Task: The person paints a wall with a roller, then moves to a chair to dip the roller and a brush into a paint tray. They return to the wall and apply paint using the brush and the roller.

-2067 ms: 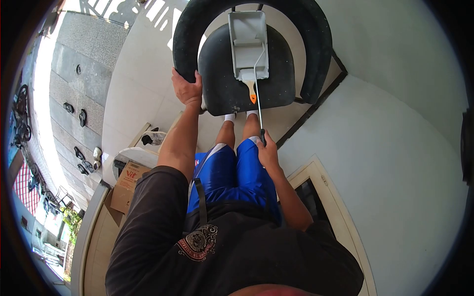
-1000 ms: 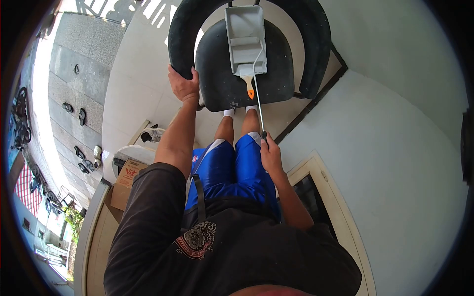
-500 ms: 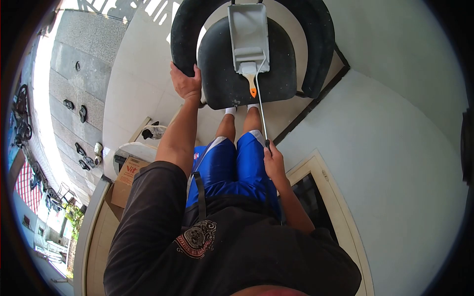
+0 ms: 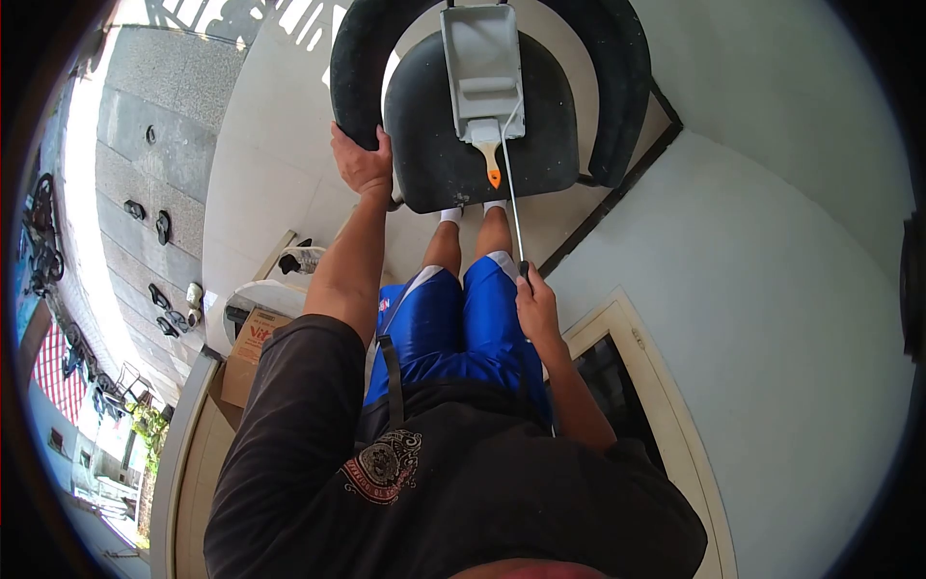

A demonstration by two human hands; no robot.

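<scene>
While clamping the chair (image 4: 434, 164) at ten o'clock, left hand (image 4: 360, 164) is steadying the tray (image 4: 480, 48); right hand (image 4: 536, 307) is gripping the roller (image 4: 509, 183).

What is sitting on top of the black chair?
A grey paint tray lies on the chair, a brush at its near edge. The seat beneath the tray is covered.

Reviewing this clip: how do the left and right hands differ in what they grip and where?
The left hand clasps the curved rim of the black chair; the right hand grips a thin roller pole. The left hand reaches far forward; the right hand sits beside the blue shorts. Both are closed on something.
</scene>
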